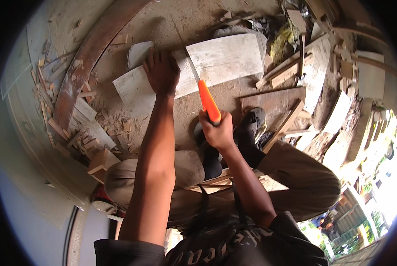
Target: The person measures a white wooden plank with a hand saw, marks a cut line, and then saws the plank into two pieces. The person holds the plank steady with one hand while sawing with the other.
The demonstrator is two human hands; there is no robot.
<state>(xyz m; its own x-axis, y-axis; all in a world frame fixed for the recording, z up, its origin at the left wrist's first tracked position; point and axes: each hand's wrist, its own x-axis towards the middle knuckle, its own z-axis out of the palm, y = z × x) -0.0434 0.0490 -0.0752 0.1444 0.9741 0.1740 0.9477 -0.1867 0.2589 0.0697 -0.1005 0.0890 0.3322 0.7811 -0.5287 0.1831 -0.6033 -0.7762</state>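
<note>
Press down whitish board with spread left grip; stroke straight across board with right grip wrapped around orange-handled handsaw.

L hand on pale bd, R hand w/ orange-handled saw across it, wood scraps nearby

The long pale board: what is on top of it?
The left grip rests on the board, and the blade of the orange-handled saw crosses it. The surface beneath them is covered, so unseen.
</note>
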